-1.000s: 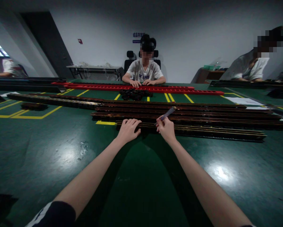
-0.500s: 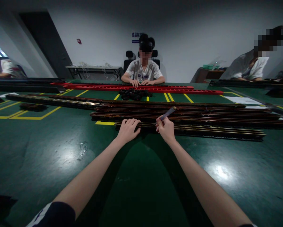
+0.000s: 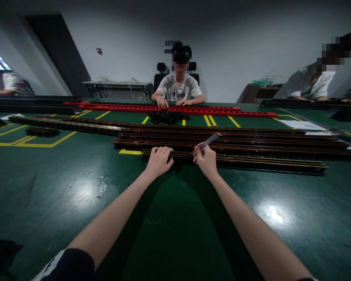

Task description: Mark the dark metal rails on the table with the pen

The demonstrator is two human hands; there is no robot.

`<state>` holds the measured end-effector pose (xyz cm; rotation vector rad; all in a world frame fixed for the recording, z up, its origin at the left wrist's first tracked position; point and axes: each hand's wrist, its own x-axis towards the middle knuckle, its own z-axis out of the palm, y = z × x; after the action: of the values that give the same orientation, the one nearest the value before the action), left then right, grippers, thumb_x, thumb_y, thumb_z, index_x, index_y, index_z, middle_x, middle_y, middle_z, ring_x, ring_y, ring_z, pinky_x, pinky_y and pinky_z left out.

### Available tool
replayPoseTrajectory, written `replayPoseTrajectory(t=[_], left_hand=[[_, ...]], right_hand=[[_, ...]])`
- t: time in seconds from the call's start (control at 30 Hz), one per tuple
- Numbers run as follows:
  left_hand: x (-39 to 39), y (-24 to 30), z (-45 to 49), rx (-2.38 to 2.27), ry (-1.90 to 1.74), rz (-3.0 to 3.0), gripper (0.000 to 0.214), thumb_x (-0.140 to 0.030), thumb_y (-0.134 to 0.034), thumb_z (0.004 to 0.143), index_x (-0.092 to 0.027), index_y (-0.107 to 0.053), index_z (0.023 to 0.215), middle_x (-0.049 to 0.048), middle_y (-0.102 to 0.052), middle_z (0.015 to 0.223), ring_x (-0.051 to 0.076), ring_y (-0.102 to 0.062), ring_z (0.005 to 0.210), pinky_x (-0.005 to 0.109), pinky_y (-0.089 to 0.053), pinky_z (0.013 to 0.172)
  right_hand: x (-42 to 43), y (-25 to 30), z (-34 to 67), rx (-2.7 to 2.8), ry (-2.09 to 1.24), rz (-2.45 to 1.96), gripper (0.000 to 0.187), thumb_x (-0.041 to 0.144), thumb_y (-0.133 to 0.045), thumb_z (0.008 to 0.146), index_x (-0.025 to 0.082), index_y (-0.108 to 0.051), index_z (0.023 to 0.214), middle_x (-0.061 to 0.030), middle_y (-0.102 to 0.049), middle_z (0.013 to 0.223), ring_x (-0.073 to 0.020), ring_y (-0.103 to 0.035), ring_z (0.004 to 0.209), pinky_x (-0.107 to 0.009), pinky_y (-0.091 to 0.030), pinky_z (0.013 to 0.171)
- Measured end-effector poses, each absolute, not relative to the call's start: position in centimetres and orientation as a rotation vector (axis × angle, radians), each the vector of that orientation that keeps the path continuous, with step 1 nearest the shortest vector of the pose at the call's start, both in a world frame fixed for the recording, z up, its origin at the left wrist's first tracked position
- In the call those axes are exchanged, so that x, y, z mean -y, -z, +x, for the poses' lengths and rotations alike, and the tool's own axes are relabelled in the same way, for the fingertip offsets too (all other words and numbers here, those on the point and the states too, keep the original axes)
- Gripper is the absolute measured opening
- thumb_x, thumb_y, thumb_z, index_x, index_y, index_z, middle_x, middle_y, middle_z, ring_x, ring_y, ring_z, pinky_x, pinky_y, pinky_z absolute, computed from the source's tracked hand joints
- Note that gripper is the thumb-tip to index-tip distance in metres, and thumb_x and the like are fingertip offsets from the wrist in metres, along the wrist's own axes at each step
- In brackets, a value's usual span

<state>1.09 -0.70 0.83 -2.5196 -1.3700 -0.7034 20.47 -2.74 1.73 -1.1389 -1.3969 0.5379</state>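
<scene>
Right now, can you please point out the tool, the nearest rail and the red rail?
tool (image 3: 208,140), head view: middle of its thin shaft.
nearest rail (image 3: 266,164), head view: top face, right of centre.
red rail (image 3: 222,111), head view: its long upper face.

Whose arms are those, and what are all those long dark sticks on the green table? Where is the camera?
The camera sits on a person's head and looks forward and down, so the two bare arms are that person's own. There is no machine here. The left hand rests on the nearest dark rail, one of several long thin rails lying side by side on the green table. The right hand pinches a thin pen-like tool, tip down by the rail; I cannot tell exactly what it is. Farther back lie a long red strip and a pile of black parts. Another person sits opposite.
</scene>
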Motion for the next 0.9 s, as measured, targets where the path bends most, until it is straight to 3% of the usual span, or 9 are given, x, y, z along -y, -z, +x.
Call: replayPoseTrajectory(t=[0.9], left_hand=[[0.80,-0.93,1.01,1.352,0.658,-2.538,0.048,-0.005,-0.035,0.081,-0.019,-0.057,0.121,0.0097,-0.061,0.123,0.024,-0.055,0.114,0.045,-0.035,0.099]], right_hand=[[2.67,-1.62,20.80,1.411,-0.514,-1.173,0.042,0.060,-0.052,0.081,0.018,-0.051,0.080,-0.0015,-0.058,0.059,-0.0134,-0.055,0.040,-0.023,-0.044,0.035]])
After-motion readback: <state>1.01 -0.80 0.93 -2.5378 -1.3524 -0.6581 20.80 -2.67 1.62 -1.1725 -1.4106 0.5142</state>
